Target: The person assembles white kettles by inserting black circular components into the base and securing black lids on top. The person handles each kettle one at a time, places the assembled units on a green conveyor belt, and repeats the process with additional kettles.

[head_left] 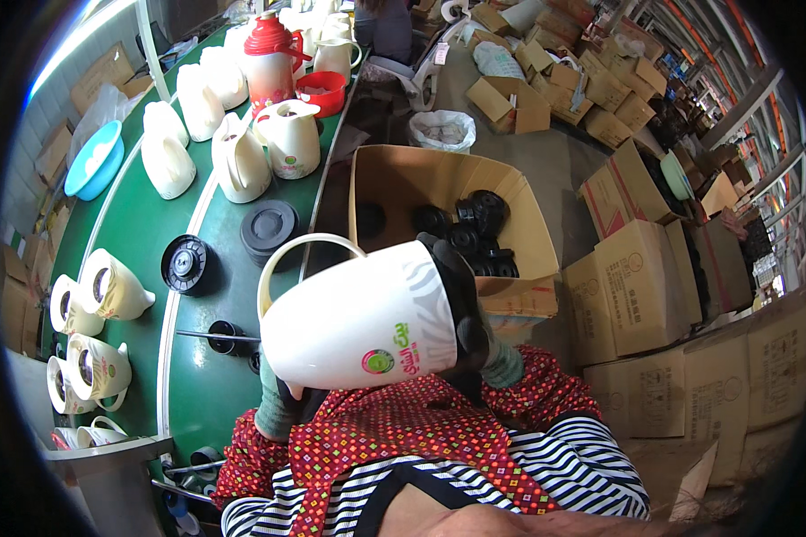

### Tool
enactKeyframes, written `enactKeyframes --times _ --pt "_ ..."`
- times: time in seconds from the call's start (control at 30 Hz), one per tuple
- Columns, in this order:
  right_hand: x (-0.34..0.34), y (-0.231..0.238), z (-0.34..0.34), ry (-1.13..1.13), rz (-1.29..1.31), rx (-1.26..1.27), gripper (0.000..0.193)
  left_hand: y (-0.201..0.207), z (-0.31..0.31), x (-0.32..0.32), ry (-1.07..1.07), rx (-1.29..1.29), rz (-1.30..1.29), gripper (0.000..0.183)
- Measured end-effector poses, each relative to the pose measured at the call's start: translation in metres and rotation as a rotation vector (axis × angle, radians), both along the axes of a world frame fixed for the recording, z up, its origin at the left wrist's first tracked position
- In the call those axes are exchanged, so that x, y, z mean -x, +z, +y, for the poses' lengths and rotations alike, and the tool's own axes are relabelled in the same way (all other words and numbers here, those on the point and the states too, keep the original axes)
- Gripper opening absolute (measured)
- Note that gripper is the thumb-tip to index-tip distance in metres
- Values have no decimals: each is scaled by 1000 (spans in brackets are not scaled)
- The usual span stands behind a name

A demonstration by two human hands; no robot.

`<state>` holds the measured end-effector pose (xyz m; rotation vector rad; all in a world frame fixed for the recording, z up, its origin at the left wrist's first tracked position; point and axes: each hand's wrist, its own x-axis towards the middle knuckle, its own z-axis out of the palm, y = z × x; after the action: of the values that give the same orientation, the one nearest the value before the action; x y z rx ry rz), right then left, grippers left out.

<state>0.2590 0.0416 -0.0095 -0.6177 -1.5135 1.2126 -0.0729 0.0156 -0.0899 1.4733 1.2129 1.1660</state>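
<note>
A white thermos jug (pixel 358 313) with a pale loop handle and a printed logo lies sideways in front of my chest. Its base points right and its mouth end left. My right hand (pixel 461 309), in a black glove with a teal knit cuff, is closed around the base end. Beneath the mouth end is my left hand (pixel 306 407), gloved alike; its fingers are hidden behind the jug. A thin dark rod (pixel 215 336) sticks out left from behind the jug, over a small black cup-shaped part (pixel 226 336) on the green table. What holds the rod is hidden.
On the green table (pixel 201 385) stand several white jugs (pixel 240 161), a red thermos (pixel 273 67), a red bowl (pixel 322 92), a blue basin (pixel 95 161) and black round parts (pixel 270 228). An open carton (pixel 439 166) holds black parts beyond my hands. Stacked cartons (pixel 636 286) fill the right side.
</note>
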Motion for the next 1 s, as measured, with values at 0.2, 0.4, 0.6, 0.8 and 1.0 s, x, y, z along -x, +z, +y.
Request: enactKeyframes --times 0.2,0.4,0.6,0.8,1.0 --pt "-9 -39 13 81 196 265 53 105 25 -12 15 -417 110 59" --pt "-8 -8 -9 -42 13 382 36 76 25 10 -89 -127 -47 63" --pt "5 44 -11 -153 -510 -427 100 -10 -6 19 93 350 -682 38" --pt "16 54 -7 -165 -354 -573 103 -6 -17 15 -20 265 -452 42" --pt "15 -19 -8 -340 131 -32 72 50 12 -3 99 65 -302 48"
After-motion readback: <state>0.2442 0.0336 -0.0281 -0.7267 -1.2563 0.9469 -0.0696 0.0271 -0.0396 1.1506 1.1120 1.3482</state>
